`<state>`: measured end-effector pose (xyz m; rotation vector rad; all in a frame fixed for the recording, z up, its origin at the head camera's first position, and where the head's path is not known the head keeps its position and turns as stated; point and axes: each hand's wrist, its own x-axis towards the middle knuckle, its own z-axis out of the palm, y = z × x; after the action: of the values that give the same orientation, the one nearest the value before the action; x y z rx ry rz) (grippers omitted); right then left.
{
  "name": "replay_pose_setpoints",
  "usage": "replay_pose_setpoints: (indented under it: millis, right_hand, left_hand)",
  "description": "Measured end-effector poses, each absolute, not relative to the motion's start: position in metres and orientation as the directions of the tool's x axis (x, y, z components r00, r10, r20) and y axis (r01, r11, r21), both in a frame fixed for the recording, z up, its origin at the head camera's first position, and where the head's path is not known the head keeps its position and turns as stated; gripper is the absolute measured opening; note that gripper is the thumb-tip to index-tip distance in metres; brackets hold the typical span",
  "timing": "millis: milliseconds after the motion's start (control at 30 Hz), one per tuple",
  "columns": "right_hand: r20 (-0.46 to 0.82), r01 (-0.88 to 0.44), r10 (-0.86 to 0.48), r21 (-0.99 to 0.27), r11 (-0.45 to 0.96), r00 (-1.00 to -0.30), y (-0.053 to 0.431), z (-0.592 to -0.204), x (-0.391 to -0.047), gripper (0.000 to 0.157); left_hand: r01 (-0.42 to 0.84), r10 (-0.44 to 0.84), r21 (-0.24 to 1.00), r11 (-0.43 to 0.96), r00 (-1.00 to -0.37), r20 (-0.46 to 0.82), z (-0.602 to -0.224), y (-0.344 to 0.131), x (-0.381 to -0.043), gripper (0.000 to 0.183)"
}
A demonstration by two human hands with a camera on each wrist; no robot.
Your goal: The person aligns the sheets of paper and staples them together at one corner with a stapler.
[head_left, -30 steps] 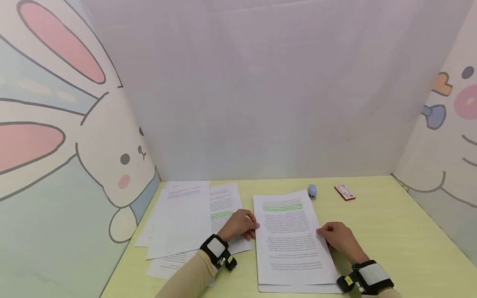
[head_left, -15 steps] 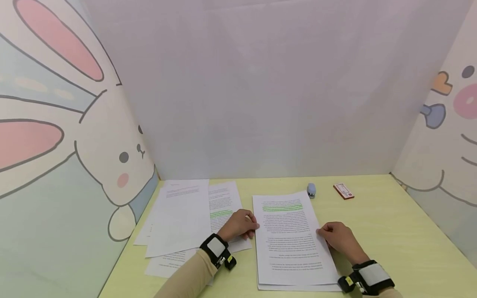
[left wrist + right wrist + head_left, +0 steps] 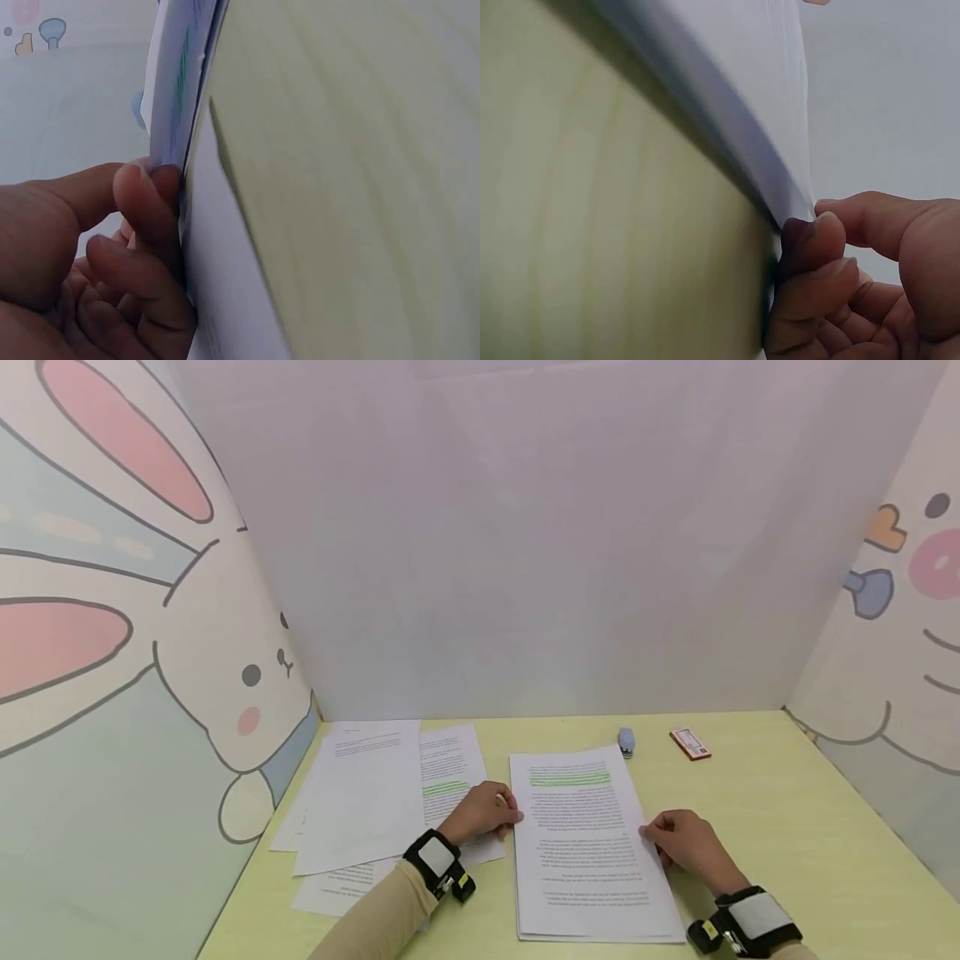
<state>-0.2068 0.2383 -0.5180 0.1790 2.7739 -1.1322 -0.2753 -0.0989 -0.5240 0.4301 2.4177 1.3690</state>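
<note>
A stack of printed paper sheets (image 3: 585, 860) lies in the middle of the table, its top page marked with a green highlighted band near the far end. My left hand (image 3: 483, 810) pinches the stack's left edge between thumb and curled fingers. On the opposite edge my right hand (image 3: 686, 843) pinches the sheets in the same way. The right wrist view shows the paper's edge (image 3: 780, 172) bent up a little between thumb and fingertips. In the left wrist view, the stack (image 3: 176, 90) stands edge-on at the fingers.
Several loose printed sheets (image 3: 360, 810) overlap at the left of the table, partly under my left forearm. Behind the stack is a small blue stapler (image 3: 626, 741). A red and white box (image 3: 690, 744) lies to its right. A pale curtain (image 3: 555, 543) closes off the back.
The strip of lower sheets at the stack's near end has become narrower, so the edges lie closer together. My right hand has shifted slightly right and nearer; my left stays at its edge.
</note>
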Motion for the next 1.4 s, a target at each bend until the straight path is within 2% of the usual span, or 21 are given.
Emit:
replay_pose_setpoints:
  millis: [1100,1400]
  right_hand:
    - [-0.171,0.152,0.049,-0.669,0.727,-0.984,0.238,-0.516,-0.205,0.016]
    - [-0.167,0.153,0.055,-0.661,0.735,-0.984,0.251,-0.51,-0.206,0.023]
  left_hand:
    - [0.127,0.433,0.853,0.506,-0.893,-0.124,-0.52,-0.099,-0.273,0.012]
    - [0.071,0.352,0.843,0.533,-0.925,-0.144,-0.512,-0.109,-0.278,0.013]
